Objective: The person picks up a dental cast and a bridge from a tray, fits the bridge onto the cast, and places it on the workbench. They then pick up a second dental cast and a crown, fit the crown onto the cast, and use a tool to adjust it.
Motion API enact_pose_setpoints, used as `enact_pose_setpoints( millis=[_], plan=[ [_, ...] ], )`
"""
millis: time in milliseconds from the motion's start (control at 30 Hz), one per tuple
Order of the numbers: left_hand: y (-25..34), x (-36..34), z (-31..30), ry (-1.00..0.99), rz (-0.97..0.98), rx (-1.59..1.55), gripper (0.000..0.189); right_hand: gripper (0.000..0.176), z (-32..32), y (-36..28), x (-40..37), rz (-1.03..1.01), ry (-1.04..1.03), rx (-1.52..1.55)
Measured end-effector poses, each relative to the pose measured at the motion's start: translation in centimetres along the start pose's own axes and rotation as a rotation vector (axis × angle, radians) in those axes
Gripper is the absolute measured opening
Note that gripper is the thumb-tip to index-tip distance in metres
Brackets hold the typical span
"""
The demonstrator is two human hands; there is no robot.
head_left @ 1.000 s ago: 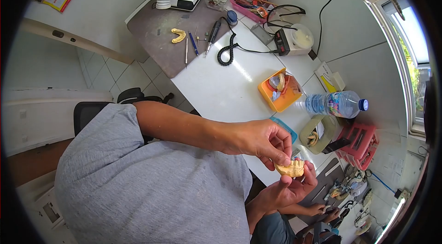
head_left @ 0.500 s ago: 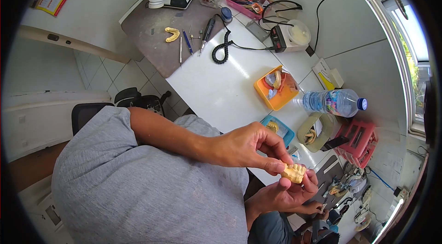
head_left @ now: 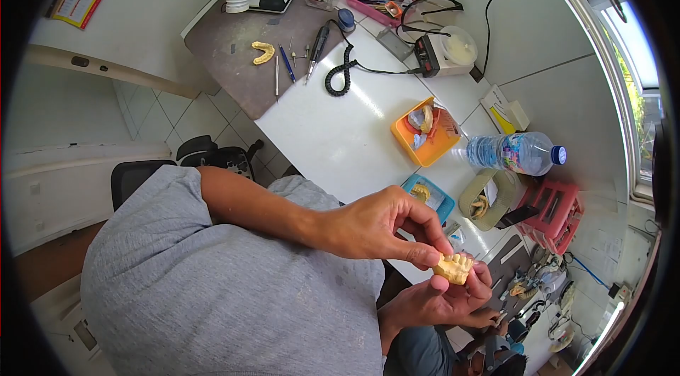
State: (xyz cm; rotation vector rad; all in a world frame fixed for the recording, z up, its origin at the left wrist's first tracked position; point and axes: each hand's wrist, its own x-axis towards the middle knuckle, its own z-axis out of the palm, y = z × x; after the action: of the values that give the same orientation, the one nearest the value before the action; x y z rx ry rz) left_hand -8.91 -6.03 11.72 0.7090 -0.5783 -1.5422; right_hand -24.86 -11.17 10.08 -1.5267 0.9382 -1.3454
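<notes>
Between the fingertips of my two hands is a yellowish dental cast (head_left: 453, 270) with a row of teeth facing up. My left hand (head_left: 379, 227) comes in from the left, thumb and index finger pinching the tooth side of the cast. From below, my right hand (head_left: 432, 304) grips the other end with its thumb and curled fingers. Just beyond them lies a small blue tray (head_left: 445, 207) with a yellow cast piece (head_left: 421, 192) in it.
An orange box (head_left: 432, 153), water bottle (head_left: 517, 154), beige bin (head_left: 473, 194) and red rack (head_left: 556, 213) stand beyond the hands. A handpiece (head_left: 319, 46) and a U-shaped cast (head_left: 263, 53) lie on the grey mat. A co-worker's hand (head_left: 485, 317) shows at lower right.
The view has shifted very slightly. Both hands keep their hold on the cast, nearly unmoved. At the lower right, the co-worker's head and hand have shifted slightly.
</notes>
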Motion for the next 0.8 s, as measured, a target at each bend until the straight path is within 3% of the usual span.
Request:
enact_pose_setpoints(
  millis=[100,167,233,267,300,367,400,533,800],
  plan=[
    [-0.1,0.1,-0.3,0.039,-0.041,0.12,0.023,0.065,-0.2,1.2,-0.4,0.041,-0.031,-0.019],
    [-1.9,0.3,-1.5,0.074,0.071,0.321,0.023,0.065,-0.8,2.3,-1.1,0.077,-0.04,-0.049],
    [-3.0,0.3,-2.7,0.033,0.097,0.472,0.023,0.062,-2.1,3.3,-2.1,0.397,-0.138,0.086],
    [-3.5,0.3,-3.2,-0.004,0.127,0.623,0.023,0.052,-2.4,4.1,-2.5,0.455,-0.133,0.182],
    [-4.2,0.2,-3.9,-0.01,0.122,0.622,0.023,0.052,-2.9,4.8,-2.9,0.457,-0.126,0.18],
    [-5.4,0.1,-4.7,-0.036,0.082,0.674,0.022,0.038,-3.8,5.7,-3.6,0.705,-0.06,0.271],
    [-5.4,0.1,-4.7,-0.042,0.076,0.674,0.022,0.032,-3.5,5.3,-3.6,0.733,-0.044,0.262],
    [-4.7,0.3,-4.2,-0.019,0.025,0.644,0.02,0.034,-3.0,5.0,-3.1,0.768,-0.051,0.287],
    [-2.4,0.8,-2.4,0.032,0.046,0.655,0.017,0.046,-2.7,4.3,-0.9,0.641,-0.137,0.387]
  ],
)
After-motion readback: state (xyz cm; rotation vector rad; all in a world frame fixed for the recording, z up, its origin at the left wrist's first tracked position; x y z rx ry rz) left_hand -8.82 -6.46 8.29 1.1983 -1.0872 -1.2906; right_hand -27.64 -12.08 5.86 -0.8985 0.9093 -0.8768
